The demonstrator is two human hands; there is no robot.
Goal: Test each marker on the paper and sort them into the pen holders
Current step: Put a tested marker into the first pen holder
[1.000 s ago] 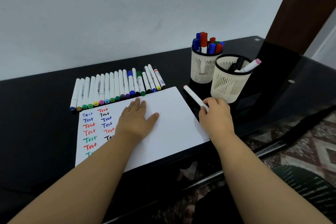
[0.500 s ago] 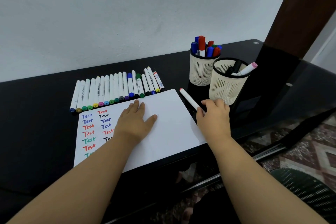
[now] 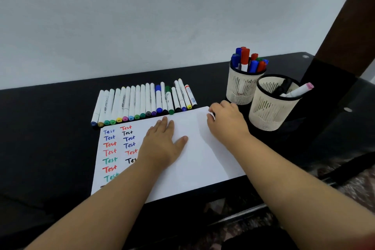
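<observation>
A white sheet of paper point(image 3: 203, 158) lies on the black table point(image 3: 50, 138), with coloured "Test" words down its left side. My left hand point(image 3: 162, 144) rests flat on the paper, fingers straight. At the paper's far right corner, my right hand point(image 3: 227, 122) curls over a white marker point(image 3: 211, 116); only a small white end shows under the fingers. A row of several white markers point(image 3: 142, 103) with coloured ends lies just behind the paper. Two cream mesh pen holders stand at the right: the far holder point(image 3: 243, 87) and the near holder point(image 3: 269, 109).
The far holder is packed with several blue, red and green capped markers. A pink-capped marker point(image 3: 300, 90) and a black one lean in the near holder. The table's front edge runs just below the paper. A grey wall stands behind the table.
My right hand has slid left and away with the marker, from beside the near holder to the paper's far right corner. The marker's body is now hidden under the hand. My left hand stayed put.
</observation>
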